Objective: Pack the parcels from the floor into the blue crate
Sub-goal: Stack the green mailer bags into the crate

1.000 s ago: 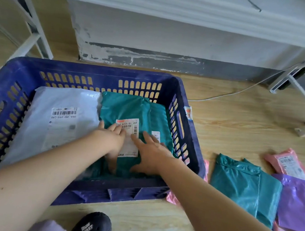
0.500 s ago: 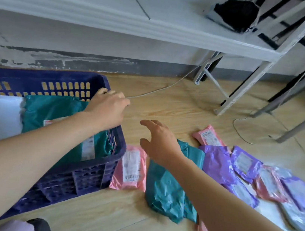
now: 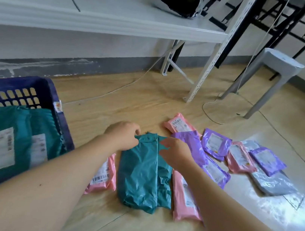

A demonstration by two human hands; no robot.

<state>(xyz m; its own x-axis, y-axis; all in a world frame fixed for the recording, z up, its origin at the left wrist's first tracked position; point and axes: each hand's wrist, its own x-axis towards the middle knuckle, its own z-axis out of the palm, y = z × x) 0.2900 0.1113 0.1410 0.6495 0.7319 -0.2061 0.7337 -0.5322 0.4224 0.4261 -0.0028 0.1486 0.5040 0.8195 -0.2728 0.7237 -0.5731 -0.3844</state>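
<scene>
The blue crate [image 3: 40,87] stands at the left with a teal parcel [image 3: 15,121] bearing white labels inside it. On the floor right of it lies another teal parcel [image 3: 143,174]. My left hand [image 3: 123,136] grips its far left corner. My right hand [image 3: 176,152] pinches its far right edge. Pink parcels [image 3: 104,177] lie on both sides of it, partly under my arms. Further right are several purple parcels [image 3: 215,145], pink ones [image 3: 239,159] and a grey one [image 3: 271,183].
A white table [image 3: 102,22] runs along the wall, its leg [image 3: 204,73] reaching the floor beyond the parcels. A grey stool [image 3: 277,74] stands at the right. A white cable [image 3: 214,102] loops over the wooden floor. A black bag [image 3: 181,1] lies on the table.
Both hands left the crate and moved right to the floor. They now hold the far end of the teal parcel there. The view swung to the right.
</scene>
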